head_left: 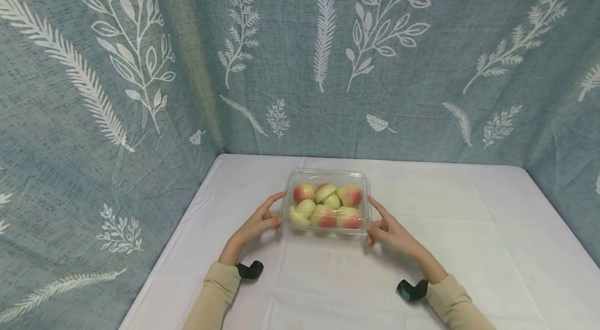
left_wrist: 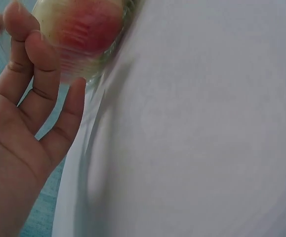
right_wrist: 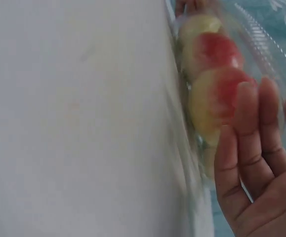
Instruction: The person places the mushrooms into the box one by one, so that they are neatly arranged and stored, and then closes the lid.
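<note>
A clear plastic box [head_left: 309,176] with a ribbed rim, filled with several red and yellow-green fruits [head_left: 324,215] that look like peaches, is over the far middle of the white table. My left hand [head_left: 255,227] holds its left side, index finger stretched along the edge and the other fingers bent lower down. At the opposite side my right hand [head_left: 395,235] grips the box in much the same way. Fingertips of the left hand [left_wrist: 39,103] meet the box wall in the left wrist view. From the right wrist, bent fingers of the right hand [right_wrist: 254,148] partly cover a fruit.
The white cloth [head_left: 328,283] covers the table, and its far edge lies just behind the box. A blue-green curtain [head_left: 300,59] with white leaf prints hangs at the back and sides. Each wrist wears a black camera mount [head_left: 412,290].
</note>
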`<action>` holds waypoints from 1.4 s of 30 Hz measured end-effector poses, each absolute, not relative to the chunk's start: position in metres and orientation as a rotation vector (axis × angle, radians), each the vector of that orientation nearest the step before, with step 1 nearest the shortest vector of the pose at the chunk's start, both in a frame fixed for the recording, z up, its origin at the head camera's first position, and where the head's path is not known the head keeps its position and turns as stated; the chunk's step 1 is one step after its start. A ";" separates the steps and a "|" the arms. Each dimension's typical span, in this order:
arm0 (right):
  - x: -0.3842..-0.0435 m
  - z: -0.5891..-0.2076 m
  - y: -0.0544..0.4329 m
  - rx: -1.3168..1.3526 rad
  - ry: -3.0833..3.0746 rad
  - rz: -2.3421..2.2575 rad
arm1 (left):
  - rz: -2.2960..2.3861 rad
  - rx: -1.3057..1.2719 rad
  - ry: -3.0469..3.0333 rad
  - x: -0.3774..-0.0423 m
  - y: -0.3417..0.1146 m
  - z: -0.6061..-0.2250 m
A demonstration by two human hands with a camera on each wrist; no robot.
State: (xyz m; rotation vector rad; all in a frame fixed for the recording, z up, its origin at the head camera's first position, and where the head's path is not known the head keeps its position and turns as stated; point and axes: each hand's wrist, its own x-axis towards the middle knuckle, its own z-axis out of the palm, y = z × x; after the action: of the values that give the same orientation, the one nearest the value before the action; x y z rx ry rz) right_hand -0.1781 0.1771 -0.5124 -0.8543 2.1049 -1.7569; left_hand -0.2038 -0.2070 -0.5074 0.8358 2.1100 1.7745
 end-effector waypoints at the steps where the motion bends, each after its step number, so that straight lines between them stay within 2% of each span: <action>1: -0.178 -0.513 0.176 -0.850 2.078 -1.781 | 1.781 0.842 2.099 -0.204 -0.206 -0.508; 25: -0.171 -0.521 0.169 -0.807 1.882 -1.951 | 1.864 0.796 1.978 -0.202 -0.203 -0.514; 42: -0.170 -0.512 0.173 -0.751 2.054 -1.777 | 1.862 0.799 2.002 -0.203 -0.205 -0.514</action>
State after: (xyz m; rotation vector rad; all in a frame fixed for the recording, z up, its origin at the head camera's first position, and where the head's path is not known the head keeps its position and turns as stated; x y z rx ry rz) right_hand -0.1699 0.1729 -0.5120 -0.7510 2.0541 -1.7773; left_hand -0.2032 -0.2049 -0.5137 0.7989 2.0017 1.8617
